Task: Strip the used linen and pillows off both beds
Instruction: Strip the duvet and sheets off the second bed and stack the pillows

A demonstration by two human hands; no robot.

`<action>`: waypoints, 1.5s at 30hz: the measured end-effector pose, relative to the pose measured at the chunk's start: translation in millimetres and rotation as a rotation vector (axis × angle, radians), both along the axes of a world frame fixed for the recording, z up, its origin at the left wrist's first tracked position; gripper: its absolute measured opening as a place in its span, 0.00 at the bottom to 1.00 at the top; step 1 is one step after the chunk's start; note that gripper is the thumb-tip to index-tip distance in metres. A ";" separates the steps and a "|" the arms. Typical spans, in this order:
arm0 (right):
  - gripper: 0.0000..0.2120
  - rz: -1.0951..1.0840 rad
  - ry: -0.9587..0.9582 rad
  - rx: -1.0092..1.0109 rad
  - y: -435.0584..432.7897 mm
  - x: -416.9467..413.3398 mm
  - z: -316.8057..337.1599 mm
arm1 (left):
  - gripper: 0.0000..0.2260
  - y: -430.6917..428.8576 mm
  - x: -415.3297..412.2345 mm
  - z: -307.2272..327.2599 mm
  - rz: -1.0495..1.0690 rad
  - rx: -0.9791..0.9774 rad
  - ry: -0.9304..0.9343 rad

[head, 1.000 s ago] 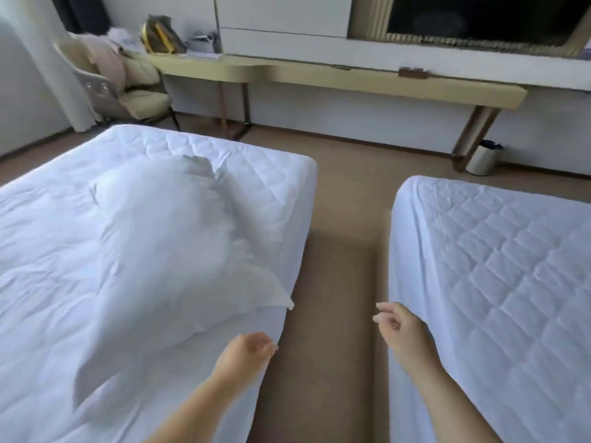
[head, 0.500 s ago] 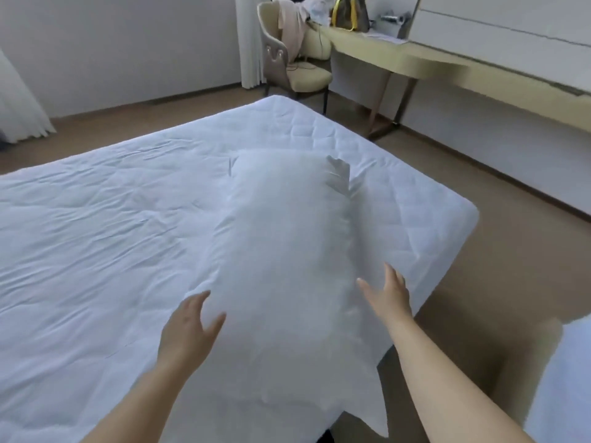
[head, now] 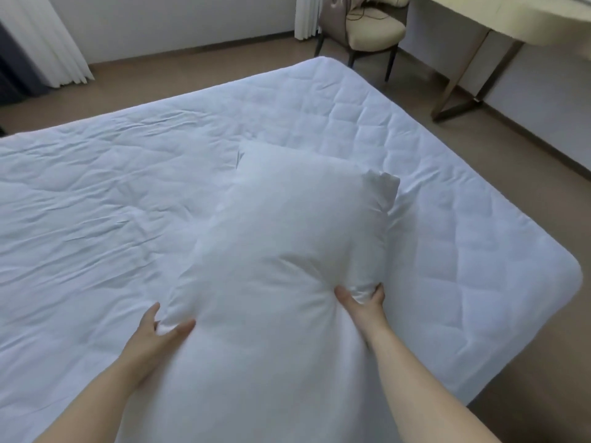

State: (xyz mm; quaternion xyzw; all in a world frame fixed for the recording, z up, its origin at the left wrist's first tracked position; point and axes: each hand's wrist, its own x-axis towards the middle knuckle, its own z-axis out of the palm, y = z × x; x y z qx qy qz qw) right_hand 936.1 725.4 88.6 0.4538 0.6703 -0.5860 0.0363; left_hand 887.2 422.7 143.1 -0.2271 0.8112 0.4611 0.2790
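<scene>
Two hands are on one pillow (head: 287,238), and from the head camera, our only view, that tells us the step in hand: clearing the pillow off this bed (head: 527,282). Our left hand (head: 156,334) has its thumb and fingers curled round the pillow's near left corner, with white cloth bunched between them. Our right hand (head: 361,306) pinches a fold of the case on the near right side, thumb on one side of it and fingers on the other. The pillow lies lengthwise away from us near the bed's right edge, its far corner puckered upward; whether its near end is off the surface we cannot tell. Beside it the quilted mattress pad (head: 367,129) is bare, while a creased white sheet (head: 80,203) covers the left part of the bed, so we judge the linen here only partly stripped. Beyond the bed stand a cushioned chair (head: 374,33), a pale worktop (head: 499,14) and a white curtain (head: 44,39). The next move, we reckon, calls for an even lift with both grips firm, since the soft filling will sag between them, then carrying it clear before tackling the sheet.
</scene>
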 end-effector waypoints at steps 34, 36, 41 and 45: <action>0.13 -0.443 0.099 0.417 -214.3 216.5 128.9 | 0.11 -152.3 152.7 82.8 -0.214 0.370 0.430; 0.13 -0.501 0.124 0.415 -229.9 244.9 140.5 | 0.08 -153.4 167.5 96.5 -0.306 0.420 0.463; 0.15 -0.736 0.224 0.518 -240.4 336.3 179.2 | 0.06 -128.1 214.5 122.2 -0.547 0.470 0.569; 0.16 -1.001 0.290 0.591 -250.1 436.6 211.8 | 0.02 -92.0 273.9 146.3 -0.767 0.555 0.576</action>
